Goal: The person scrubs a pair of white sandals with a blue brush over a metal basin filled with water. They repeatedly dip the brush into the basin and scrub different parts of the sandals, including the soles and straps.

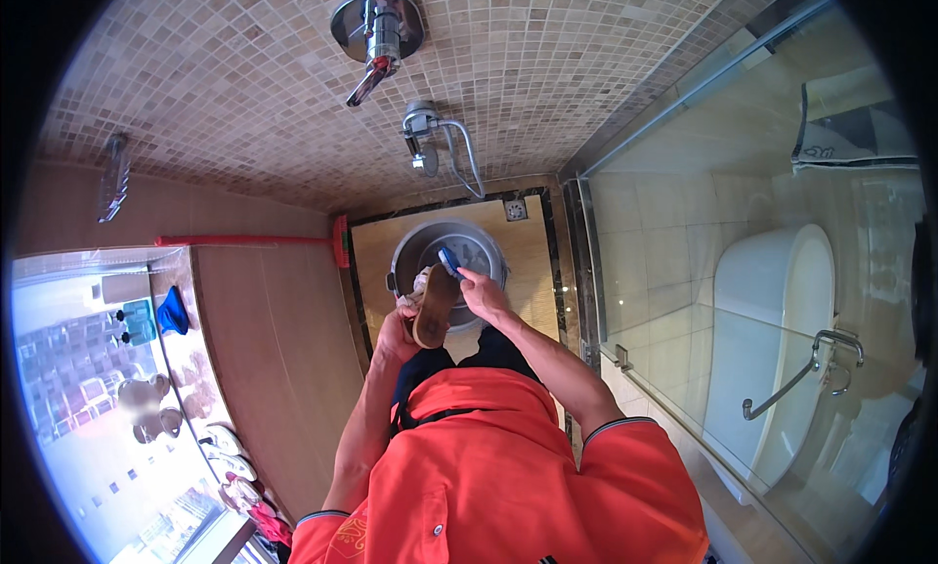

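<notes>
Clearly, we clasp a brown-soled shoe (437,305) in our left hand (399,333) — our right hand (481,294) pinches a small blue-and-white brush (448,261) beside it, over a round grey tub (418,247).

Tiled shower corner, with a bright window (78,349) at left and a white bathtub (757,300) behind a glass panel (664,300) at right.
A chrome lever valve (376,26) is set in the beige-and-brown mosaic wall (244,105), above a metal fitting with a hose (420,124). A square drain (515,209) sits in the floor's far right corner. Along the left wall runs a red pole (259,239); a blue item (173,312) rests by the window.
</notes>
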Demonstrator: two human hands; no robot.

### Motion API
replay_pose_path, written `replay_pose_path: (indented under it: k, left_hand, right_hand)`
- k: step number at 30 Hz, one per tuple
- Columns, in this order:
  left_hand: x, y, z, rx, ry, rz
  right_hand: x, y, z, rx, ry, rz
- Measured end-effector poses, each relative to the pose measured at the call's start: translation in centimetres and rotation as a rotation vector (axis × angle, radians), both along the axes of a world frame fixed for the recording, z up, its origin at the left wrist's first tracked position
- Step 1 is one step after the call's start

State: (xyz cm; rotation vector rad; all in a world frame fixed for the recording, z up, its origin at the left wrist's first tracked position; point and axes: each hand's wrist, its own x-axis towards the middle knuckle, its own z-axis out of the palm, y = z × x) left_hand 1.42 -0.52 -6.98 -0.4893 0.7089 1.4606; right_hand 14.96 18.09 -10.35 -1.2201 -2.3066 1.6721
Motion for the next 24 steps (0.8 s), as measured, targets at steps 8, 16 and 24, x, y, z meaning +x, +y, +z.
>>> replay_pose_path:
  k: [8, 16, 24]
  left_hand:
    - [-0.7, -0.7, 1.2, 0.028, 0.028, 0.111]
    - [-1.2, 1.5, 1.5, -0.03, 0.05, 0.181]
    - [-1.3, 2.5, 1.1, -0.02, 0.047, 0.181]
  right_hand:
    - [1.2, -3.3, 1.8, -0.125, -0.015, -0.075]
    - [1.0, -5.2, 7.6, 0.101, 0.187, 0.13]
    - [-0.3, -4.6, 7.1, 0.134, 0.148, 0.137]
